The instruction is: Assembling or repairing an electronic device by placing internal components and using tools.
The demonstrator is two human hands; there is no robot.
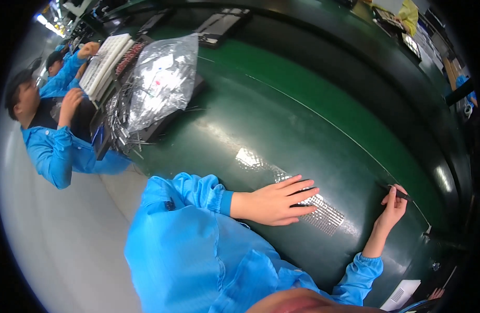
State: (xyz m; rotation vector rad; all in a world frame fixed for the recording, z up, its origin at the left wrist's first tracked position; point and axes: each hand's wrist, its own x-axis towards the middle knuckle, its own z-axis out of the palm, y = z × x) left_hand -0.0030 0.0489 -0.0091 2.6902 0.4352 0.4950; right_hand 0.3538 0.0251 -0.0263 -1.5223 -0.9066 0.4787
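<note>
My left hand (275, 202) lies flat with its fingers spread over a clear strip. Small shiny silver pieces (327, 218) sit on the strip in close rows, and the hand hides part of them. At the right, my right hand (393, 207) is closed around a slim black tool (401, 194), perhaps tweezers. It is held near the green mat's far edge line, apart from the strip. The tool's tip is too small to make out.
A clear plastic bag (164, 86) lies far left, beside a heap of thin metal strips (120, 117). White trays (107, 65) are stacked behind, near co-workers in blue. A dark raised shelf (323, 57) runs along the far side. White paper (401, 295) lies lower right.
</note>
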